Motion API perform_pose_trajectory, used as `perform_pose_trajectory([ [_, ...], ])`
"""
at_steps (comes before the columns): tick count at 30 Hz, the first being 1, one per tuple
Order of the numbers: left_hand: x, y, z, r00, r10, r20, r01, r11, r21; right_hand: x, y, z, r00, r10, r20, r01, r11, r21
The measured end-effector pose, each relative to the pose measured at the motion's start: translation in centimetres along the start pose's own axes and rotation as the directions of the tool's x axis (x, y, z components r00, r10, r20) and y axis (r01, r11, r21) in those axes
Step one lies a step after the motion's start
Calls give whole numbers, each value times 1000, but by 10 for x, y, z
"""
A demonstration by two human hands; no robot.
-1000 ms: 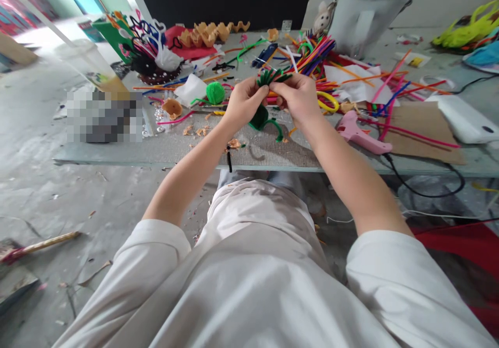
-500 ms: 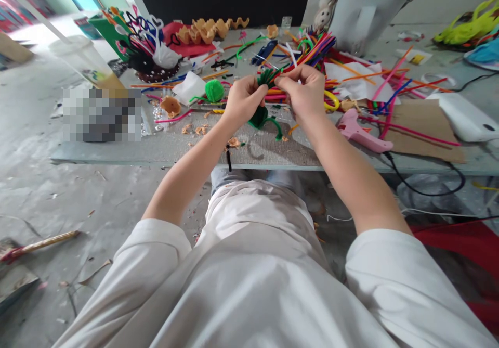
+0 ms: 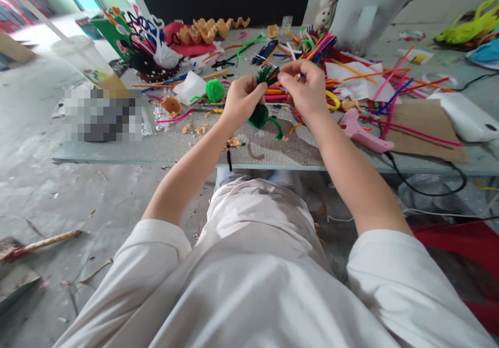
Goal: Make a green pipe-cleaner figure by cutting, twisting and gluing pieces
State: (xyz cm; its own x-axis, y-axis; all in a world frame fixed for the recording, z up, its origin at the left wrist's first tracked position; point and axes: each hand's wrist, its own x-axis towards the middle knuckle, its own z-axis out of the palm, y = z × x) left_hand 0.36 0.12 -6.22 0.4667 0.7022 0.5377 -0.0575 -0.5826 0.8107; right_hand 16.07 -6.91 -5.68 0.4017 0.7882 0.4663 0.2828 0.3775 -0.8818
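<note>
We held the green tuft (image 3: 266, 74) in our left hand (image 3: 242, 98), its thumb and fingers closed round the base so that the strands fanned out above them. The tuft was raised over the worktop (image 3: 175, 153), near the middle of the view. Our right hand (image 3: 307, 90) was just to the right of it, thumb and forefinger brought together close by the strand tips; we could not tell whether they pinched a strand or only came near one. Below our left hand we saw a dark green piece (image 3: 258, 116) with a curled tail, though we could not make out whether it was joined to the tuft. To the left of our left hand we had a bright green yarn ball (image 3: 214, 91), white paper (image 3: 191, 88) and a tan shell (image 3: 170, 107). Behind our right hand a bundle of pipe cleaners (image 3: 320, 47) spread over the worktop, near a bucket (image 3: 368, 17). To the right of our right forearm lay a pink glue gun (image 3: 360, 130), just beside a cardboard sheet (image 3: 424, 124); its black cord (image 3: 424, 195) hung in a loop past the worktop's front edge.
</note>
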Motion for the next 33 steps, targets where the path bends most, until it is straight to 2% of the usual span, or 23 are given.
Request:
perform_pose_trajectory([
  [6,0,1,2,1000,21,5,-21,1000,8,-3,-1,6,996,-71,-48,68,995,-67],
  [13,1,-2,1,999,33,28,-31,996,-78,-3,5,7,995,79,60,-82,995,49],
  [20,3,-4,3,1000,13,-17,-15,987,-158,-3,8,9,998,50,42,-52,997,59],
  [28,4,-6,2,998,46,-38,-51,989,-135,-8,1,16,997,60,53,-65,992,106],
  [33,4,-6,4,1000,-20,-7,19,985,-172,-7,0,24,993,111,52,-116,987,113],
])
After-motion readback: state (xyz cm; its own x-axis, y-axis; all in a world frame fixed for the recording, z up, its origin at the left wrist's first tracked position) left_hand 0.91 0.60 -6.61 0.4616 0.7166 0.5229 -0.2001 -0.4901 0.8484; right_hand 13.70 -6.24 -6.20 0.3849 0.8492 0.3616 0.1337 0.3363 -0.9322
